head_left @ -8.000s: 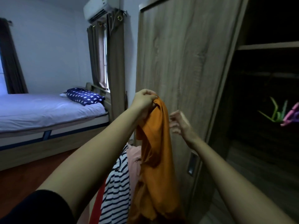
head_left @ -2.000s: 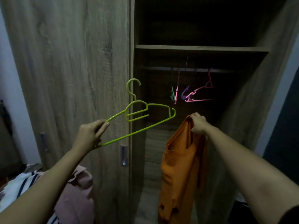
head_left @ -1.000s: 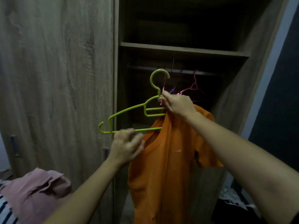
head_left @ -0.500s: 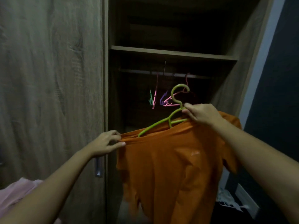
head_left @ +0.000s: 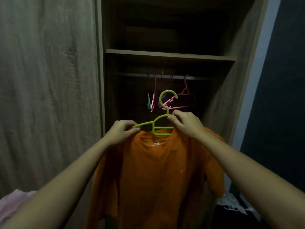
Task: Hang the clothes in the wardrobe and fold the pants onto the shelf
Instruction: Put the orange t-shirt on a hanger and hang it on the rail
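The left hand [head_left: 121, 132] is pinching the green hanger [head_left: 162, 116] on its 9 o'clock arm, and the right hand [head_left: 184, 124] is gripping it by the neck. The orange T-shirt [head_left: 158, 171] is hanging on it, in front of the open wardrobe [head_left: 231, 80]. Pink hangers [head_left: 185, 93] are dangling at 12 o'clock.

The orange T-shirt [head_left: 156, 171], bunched and without a hanger eight seconds ago, has been drawn onto the green hanger [head_left: 153, 128] and is now spread flat below it, collar centred. The left hand [head_left: 121, 132] has been moved from the shirt's stretched shoulder to the hanger's left arm, which is pinched. The hanger has been levelled under the right hand [head_left: 184, 123].
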Demonstrator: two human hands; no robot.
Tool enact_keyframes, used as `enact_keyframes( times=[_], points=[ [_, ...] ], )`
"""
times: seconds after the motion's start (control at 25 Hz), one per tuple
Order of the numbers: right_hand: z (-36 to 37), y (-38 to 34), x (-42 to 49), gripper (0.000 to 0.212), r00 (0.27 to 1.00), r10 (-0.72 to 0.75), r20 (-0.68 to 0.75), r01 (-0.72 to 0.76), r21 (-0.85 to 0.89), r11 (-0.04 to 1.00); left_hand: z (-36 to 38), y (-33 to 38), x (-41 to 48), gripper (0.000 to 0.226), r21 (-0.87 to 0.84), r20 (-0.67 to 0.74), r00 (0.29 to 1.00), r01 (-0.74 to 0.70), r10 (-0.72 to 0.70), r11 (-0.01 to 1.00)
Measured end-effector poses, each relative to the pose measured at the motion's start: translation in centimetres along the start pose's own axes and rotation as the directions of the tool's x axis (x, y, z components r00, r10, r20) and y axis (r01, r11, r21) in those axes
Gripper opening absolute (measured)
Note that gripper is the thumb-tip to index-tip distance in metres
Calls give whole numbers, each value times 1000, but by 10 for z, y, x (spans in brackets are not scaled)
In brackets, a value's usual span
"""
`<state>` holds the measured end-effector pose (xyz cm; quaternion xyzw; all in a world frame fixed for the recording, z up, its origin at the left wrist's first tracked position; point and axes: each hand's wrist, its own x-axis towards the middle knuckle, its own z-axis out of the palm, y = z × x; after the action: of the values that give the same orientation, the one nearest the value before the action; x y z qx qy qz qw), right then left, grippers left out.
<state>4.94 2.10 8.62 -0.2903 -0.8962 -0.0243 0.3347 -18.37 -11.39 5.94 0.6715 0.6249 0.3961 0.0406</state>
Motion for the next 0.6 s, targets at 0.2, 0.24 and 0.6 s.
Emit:
enact_keyframes(
  times=[0.2,0.24,0.6],
  points=[
    [0,21,0,32,984,98,148,-108,63,992,-24,-16,-2,19,53,-181,983,-36,44,998],
    [3,22,-1,27,982,57,182,-79,115,990,-27,-18,-1,24,87,-136,989,-39,50,995],
    [22,4,6,23,983,4,184,-46,228,972,-35,-21,3,33,238,-62,993,-86,104,967]
  ],
)
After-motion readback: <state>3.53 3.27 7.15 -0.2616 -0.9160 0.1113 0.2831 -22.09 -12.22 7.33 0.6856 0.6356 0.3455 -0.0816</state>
